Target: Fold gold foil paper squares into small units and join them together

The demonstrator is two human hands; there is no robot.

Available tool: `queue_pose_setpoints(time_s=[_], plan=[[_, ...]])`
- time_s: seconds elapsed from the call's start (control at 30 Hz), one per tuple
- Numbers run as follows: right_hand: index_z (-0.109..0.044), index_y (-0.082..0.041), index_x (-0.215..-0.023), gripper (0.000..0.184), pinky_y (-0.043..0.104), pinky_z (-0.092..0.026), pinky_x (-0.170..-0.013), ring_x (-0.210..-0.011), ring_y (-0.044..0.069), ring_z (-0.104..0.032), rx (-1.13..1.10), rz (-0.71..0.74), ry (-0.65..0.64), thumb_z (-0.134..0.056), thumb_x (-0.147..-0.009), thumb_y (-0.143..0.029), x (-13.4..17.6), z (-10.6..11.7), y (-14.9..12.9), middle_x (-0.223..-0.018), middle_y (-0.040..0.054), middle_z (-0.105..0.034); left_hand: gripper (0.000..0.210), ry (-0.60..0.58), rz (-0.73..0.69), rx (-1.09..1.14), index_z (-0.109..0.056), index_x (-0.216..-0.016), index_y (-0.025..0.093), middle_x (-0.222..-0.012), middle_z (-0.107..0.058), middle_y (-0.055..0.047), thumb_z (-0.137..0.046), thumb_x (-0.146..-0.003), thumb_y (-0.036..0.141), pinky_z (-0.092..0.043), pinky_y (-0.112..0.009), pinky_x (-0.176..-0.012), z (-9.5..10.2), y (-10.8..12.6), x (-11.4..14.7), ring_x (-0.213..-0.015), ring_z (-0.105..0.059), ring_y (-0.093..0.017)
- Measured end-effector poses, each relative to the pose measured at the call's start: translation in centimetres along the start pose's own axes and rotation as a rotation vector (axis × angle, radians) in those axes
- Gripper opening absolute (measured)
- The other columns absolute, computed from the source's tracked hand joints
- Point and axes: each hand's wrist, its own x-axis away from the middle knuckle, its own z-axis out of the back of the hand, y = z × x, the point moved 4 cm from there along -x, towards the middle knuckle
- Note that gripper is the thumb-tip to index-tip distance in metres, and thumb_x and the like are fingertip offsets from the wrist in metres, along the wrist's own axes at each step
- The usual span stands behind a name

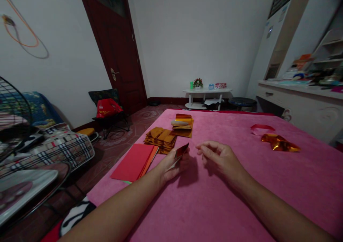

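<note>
My left hand is closed around a small folded piece of gold foil paper, its shiny face tilted up and part of it hidden by the fingers. To its right, a short gap away, my right hand hovers over the pink cloth with fingers curled and thumb close to the index finger; nothing shows between them. Just beyond the left hand lies a stack of folded gold papers. Behind that sits a pile of gold foil sheets with a pale roundish object on it.
Red and orange paper sheets lie at the table's left edge. On the right are a pink ribbon loop and crumpled gold foil. A pink cloth covers the table. A chair with a red bag stands beyond, left.
</note>
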Motion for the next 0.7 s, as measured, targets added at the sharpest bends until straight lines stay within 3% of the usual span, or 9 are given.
queue_pose_setpoints(time_s=[0.07,0.17,0.33,0.47,0.6,0.7], plan=[[-0.067,-0.019,-0.093,0.025,0.026,-0.048,-0.057,-0.066,0.014,-0.059,0.132,0.119,0.070,-0.066,-0.071,-0.031,0.1,0.0,-0.9,-0.083,0.0048,-0.064,0.010,-0.077,0.113,0.059,-0.056,-0.075,0.011,-0.052,-0.032,0.005,-0.057,-0.081,0.020,-0.020,-0.016,-0.041,-0.6,-0.5,0.5,-0.042,-0.028,-0.004],[-0.067,-0.024,-0.100,0.031,0.032,-0.049,-0.075,-0.089,0.018,-0.060,0.281,0.246,0.061,-0.066,-0.069,-0.022,0.3,-0.6,-1.9,-0.103,0.0060,-0.062,0.017,-0.202,0.229,0.070,-0.053,-0.071,0.013,-0.051,-0.027,0.006,-0.053,-0.084,0.024,-0.017,-0.017,-0.040,-1.4,-1.5,1.0,-0.041,-0.022,-0.005],[-0.068,-0.019,-0.070,0.009,0.033,-0.049,-0.076,-0.087,0.019,-0.061,0.233,0.284,0.022,-0.061,-0.074,-0.023,0.4,-1.1,-2.1,-0.093,0.0069,-0.064,0.019,-0.355,0.243,0.034,-0.053,-0.074,0.013,-0.051,-0.031,0.005,-0.060,-0.078,0.030,-0.015,-0.019,-0.041,-2.2,-2.6,1.4,-0.041,-0.025,-0.005],[-0.067,-0.017,-0.068,0.018,0.030,-0.050,-0.068,-0.079,0.019,-0.061,0.090,0.161,0.031,-0.061,-0.076,-0.032,0.1,-0.3,-1.2,-0.086,0.0070,-0.065,0.021,-0.302,0.229,-0.046,-0.057,-0.088,0.011,-0.054,-0.042,0.004,-0.061,-0.079,0.030,-0.022,-0.018,-0.043,-1.9,-2.7,1.1,-0.043,-0.036,-0.005],[-0.068,-0.015,-0.072,0.023,0.030,-0.048,-0.069,-0.073,0.018,-0.060,-0.016,0.050,0.061,-0.065,-0.074,-0.038,-0.2,0.6,-0.3,-0.077,0.0062,-0.066,0.024,-0.145,0.243,-0.086,-0.061,-0.087,0.009,-0.066,-0.056,-0.002,-0.064,-0.077,0.030,-0.034,-0.018,-0.052,-1.3,-2.8,0.7,-0.056,-0.052,-0.007],[-0.068,-0.014,-0.073,0.024,0.029,-0.047,-0.065,-0.069,0.017,-0.059,-0.066,0.006,0.073,-0.066,-0.073,-0.039,-0.3,0.9,0.2,-0.075,0.0058,-0.065,0.026,-0.136,0.205,-0.162,-0.063,-0.088,0.010,-0.073,-0.061,-0.005,-0.070,-0.070,0.028,-0.040,-0.020,-0.056,-1.6,-2.8,0.6,-0.060,-0.055,-0.010]])
